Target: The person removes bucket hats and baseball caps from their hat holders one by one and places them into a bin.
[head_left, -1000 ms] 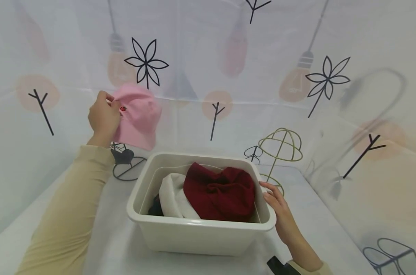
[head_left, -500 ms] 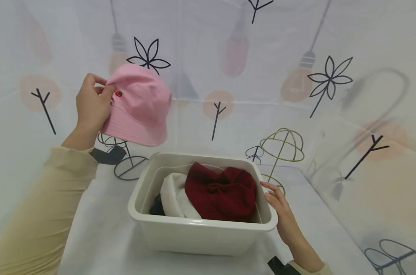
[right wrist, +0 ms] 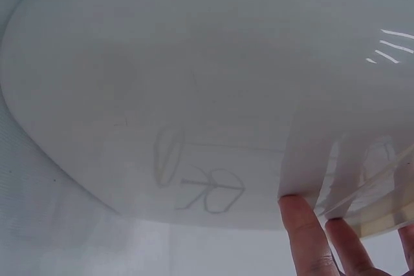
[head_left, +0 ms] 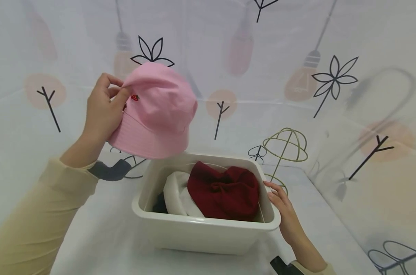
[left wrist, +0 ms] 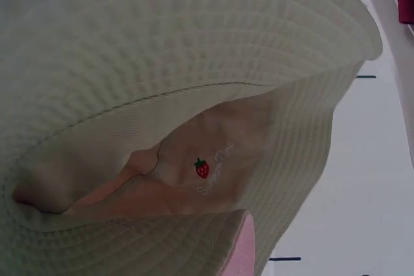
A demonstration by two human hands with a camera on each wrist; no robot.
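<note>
**Over the bin's back-left corner: hat held aloft**

Above the cream plastic bin [head_left: 201,229], left hand [head_left: 103,110] pinches a pink cotton bucket hat [head_left: 156,114] by its crown. Right hand [head_left: 285,214] rests flat-fingered against the bin's right wall, grasping nothing. Risk, judged: thin pinch may slip, dropping the hat outside the rim onto the table.

Only writing I can find is on the pink cotton bucket hat [head_left: 158,114]: small pale script embroidered next to a red strawberry motif [left wrist: 202,169], seen thru the fabric in the left wrist view. It's mirrored and faint; I read approx "Summer", remaining letters too blurry to make out. No other labels, brands or nos. legible anywhere.
</note>
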